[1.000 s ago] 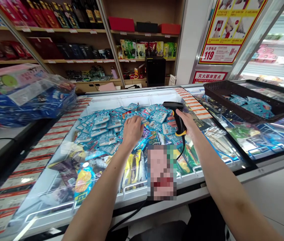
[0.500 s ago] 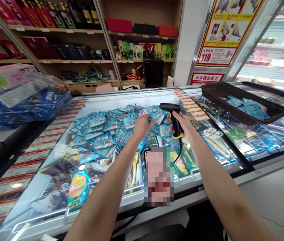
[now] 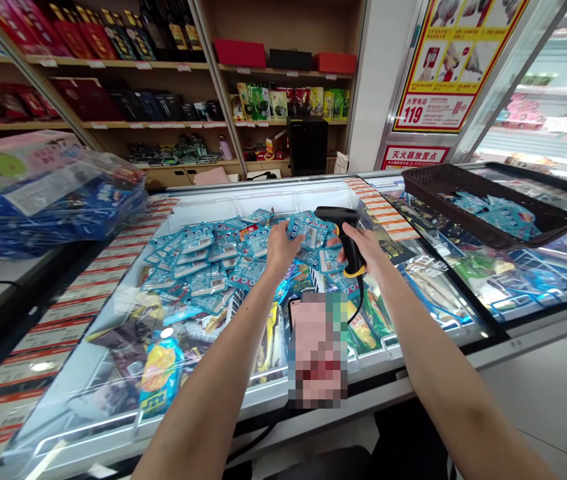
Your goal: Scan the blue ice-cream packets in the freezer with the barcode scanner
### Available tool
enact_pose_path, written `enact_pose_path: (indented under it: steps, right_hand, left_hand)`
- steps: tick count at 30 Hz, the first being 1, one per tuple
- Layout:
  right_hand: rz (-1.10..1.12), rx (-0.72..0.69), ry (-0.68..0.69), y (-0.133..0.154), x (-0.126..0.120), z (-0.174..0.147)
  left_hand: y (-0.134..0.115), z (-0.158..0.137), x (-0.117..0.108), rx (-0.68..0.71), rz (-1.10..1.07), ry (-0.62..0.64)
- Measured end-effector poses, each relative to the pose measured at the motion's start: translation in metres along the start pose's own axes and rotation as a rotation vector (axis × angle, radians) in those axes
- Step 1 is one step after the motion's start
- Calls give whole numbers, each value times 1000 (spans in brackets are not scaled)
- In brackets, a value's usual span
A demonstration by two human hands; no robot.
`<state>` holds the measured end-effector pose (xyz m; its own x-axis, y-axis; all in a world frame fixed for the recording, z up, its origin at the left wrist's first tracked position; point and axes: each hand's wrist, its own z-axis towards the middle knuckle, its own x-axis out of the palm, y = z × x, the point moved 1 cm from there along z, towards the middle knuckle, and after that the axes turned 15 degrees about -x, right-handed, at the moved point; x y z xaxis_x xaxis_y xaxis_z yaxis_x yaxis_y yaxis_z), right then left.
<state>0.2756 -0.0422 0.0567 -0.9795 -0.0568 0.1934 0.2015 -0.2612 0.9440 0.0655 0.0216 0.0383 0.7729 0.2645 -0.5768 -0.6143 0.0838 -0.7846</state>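
Observation:
My right hand (image 3: pixel 361 247) grips a black barcode scanner (image 3: pixel 351 250) with yellow trim, its head turned left over the pile. A dark cord hangs from its handle. My left hand (image 3: pixel 282 248) pinches the edge of a small blue packet (image 3: pixel 296 227), just left of the scanner; the fingertips are partly hidden behind it. Many similar blue packets (image 3: pixel 208 283) with barcode labels lie heaped on the glass top of a freezer (image 3: pixel 263 381). Nearer to me a phone (image 3: pixel 313 340) with a blurred screen lies between my forearms.
A dark brown basket (image 3: pixel 553 233) holding some blue packets stands on the right. To the left is a plastic-wrapped stack of boxes (image 3: pixel 48 193). Price labels (image 3: pixel 71 313) run along the freezer's left side. Shelves (image 3: pixel 153 123) with goods rise behind it.
My left hand has closed on a packet that now stands up from the heap. The scanner in my right hand has shifted very slightly left.

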Motion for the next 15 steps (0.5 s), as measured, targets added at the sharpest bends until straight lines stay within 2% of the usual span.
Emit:
enact_pose_path:
  steps: [3,7,11,15]
  right_hand:
    - [-20,-5,10,2,4,-1]
    - [-57,-25,44,3,9,-3]
    - [-128,-49,156,5,11,-9]
    - [-210,-70,272,8,14,-14]
  left_hand:
    - [12,-8,-17,-27,-262,-42]
    - [30,-18,-39,-94,-453,-32]
    - [41,-20,-52,-143,-504,-16]
    - [46,-17,-54,-150,-488,-39]
